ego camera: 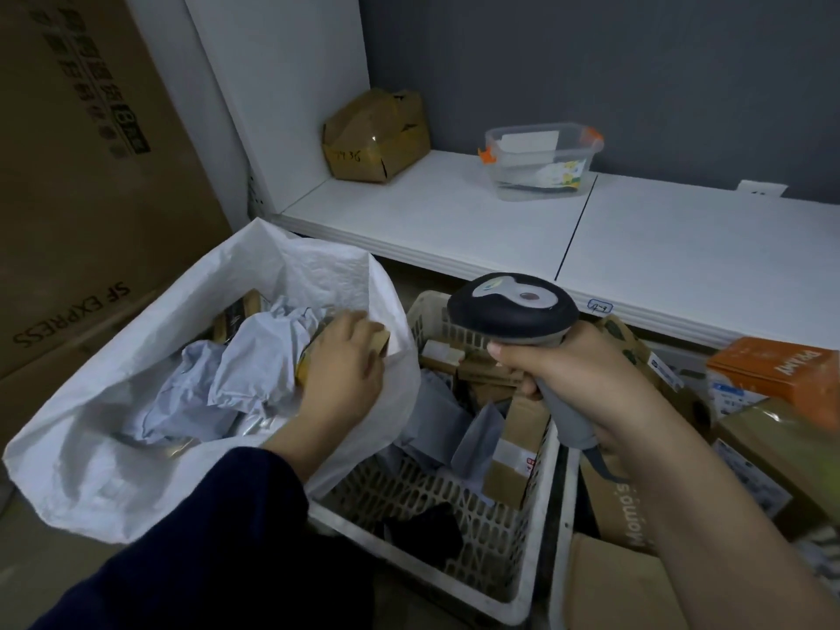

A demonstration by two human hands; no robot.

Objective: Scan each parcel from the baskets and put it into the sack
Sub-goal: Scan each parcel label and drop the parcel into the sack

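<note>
White shelf [454, 220] against grey wall [636, 61] — sack [91, 470] below.

Crinkly woven-plastic sack [91, 447], matt cardboard parcel [382, 343] I hold, matt black plastic scanner [504, 313], perforated plastic basket [454, 538].

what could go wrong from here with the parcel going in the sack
1. The left hand holds the small brown parcel close to the limp wall of the sack, which sags against the basket; dropped there, it might slide out.
2. The right hand grips the scanner above the basket, and its hanging cable could snag parcels.
</note>
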